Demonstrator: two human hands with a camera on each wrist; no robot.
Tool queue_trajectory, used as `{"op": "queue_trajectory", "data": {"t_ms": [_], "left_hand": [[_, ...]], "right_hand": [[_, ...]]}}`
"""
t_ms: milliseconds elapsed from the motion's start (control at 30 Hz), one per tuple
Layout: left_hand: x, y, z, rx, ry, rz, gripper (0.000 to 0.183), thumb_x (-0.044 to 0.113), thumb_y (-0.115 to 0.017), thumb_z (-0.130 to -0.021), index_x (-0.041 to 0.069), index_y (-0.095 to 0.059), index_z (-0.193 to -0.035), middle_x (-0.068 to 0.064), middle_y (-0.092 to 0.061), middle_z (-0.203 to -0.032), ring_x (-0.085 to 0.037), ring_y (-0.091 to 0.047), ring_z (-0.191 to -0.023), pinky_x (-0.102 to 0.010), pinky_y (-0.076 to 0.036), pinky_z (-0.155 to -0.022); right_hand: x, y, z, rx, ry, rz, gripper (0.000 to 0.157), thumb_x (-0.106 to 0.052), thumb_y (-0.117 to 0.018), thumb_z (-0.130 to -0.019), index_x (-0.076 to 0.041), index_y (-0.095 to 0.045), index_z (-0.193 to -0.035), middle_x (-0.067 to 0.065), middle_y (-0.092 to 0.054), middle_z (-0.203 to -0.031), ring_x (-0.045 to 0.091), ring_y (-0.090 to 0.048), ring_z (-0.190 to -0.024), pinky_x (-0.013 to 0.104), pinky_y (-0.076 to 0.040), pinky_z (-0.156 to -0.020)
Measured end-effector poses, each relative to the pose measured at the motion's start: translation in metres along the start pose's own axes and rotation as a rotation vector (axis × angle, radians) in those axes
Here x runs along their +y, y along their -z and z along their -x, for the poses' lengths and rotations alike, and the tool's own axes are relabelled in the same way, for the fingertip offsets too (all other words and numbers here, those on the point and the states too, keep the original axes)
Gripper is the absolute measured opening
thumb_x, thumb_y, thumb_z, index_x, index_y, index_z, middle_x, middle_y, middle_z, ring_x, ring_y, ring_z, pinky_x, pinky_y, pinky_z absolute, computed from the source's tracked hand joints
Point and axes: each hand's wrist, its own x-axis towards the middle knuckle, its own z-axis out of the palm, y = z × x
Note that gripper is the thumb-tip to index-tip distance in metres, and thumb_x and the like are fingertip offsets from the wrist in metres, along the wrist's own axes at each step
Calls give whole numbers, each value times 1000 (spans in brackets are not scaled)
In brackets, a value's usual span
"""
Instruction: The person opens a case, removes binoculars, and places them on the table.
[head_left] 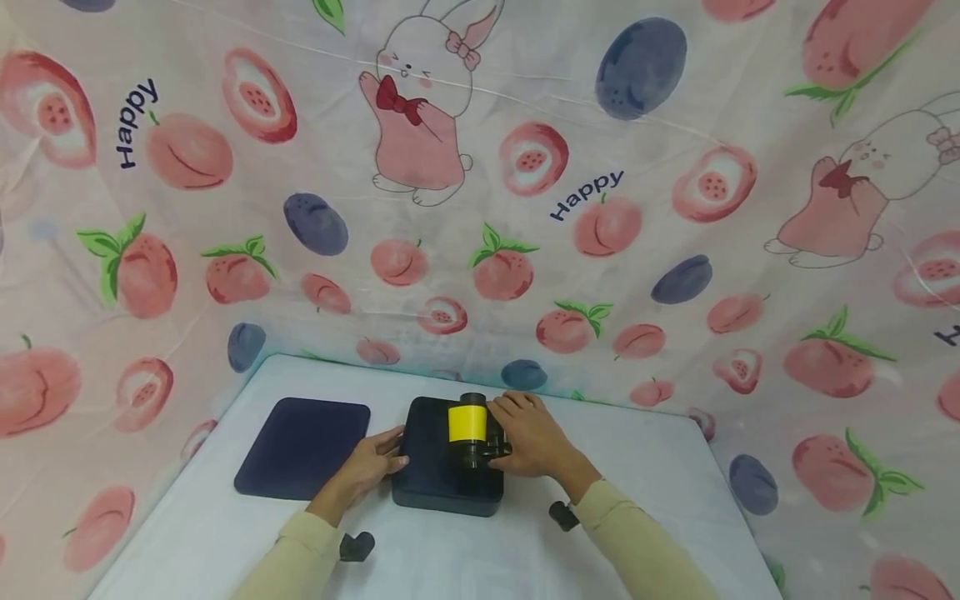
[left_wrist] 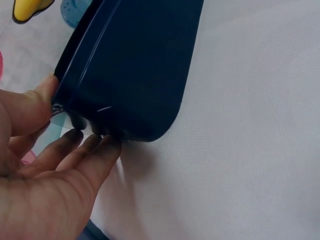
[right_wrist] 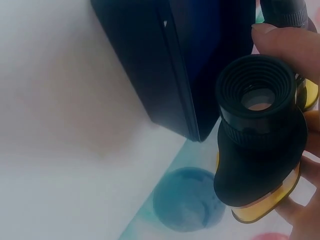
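Note:
My right hand (head_left: 531, 435) grips a pair of black and yellow binoculars (head_left: 468, 425) and holds it over the right part of a dark navy box (head_left: 427, 446). In the right wrist view, one black eyepiece (right_wrist: 257, 95) faces the camera, and the thumb lies between the two barrels. With the thumb at the rim and the fingertips against the side wall, my left hand (head_left: 369, 463) holds the box by its left side. The left wrist view shows this grip close up at the box's rounded corner (left_wrist: 150, 120).
A flat dark navy panel with rounded corners (head_left: 303, 450) lies left of the box on the white table (head_left: 645, 483). Cloth printed with fruit and rabbits (head_left: 450, 242) rises behind the table and at both sides. Small black pieces (head_left: 357, 547) show beside the forearms.

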Motion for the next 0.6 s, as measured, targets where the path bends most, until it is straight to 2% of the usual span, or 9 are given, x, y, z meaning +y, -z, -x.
{"op": "queue_trajectory", "data": {"t_ms": [167,433,600], "left_hand": [[-2,0,-1,0,6,4,75,-3,-68,-94,5,-37,-161,-26,-33,-166,-45,-37,-152,-58,-40,-120],[-3,0,-1,0,12,8,74,-4,-68,-95,5,-36,-161,-29,-33,-165,-47,-36,-152,-59,-39,-121],[-2,0,0,-4,6,1,74,-3,-68,-95,5,-36,-161,-28,-33,-165,-46,-36,-152,-59,-38,-121]], "right_hand": [[5,2,7,8,-7,-23,96,-60,-85,-78,-8,-51,-152,6,-58,-152,29,-48,-144,56,-37,-124],[17,-5,15,31,-23,-38,95,-55,-87,-77,-7,-51,-151,8,-58,-151,32,-48,-144,58,-37,-123],[21,-2,21,44,-29,-45,92,-51,-88,-77,-7,-53,-150,9,-59,-150,32,-49,-142,59,-37,-122]]}}
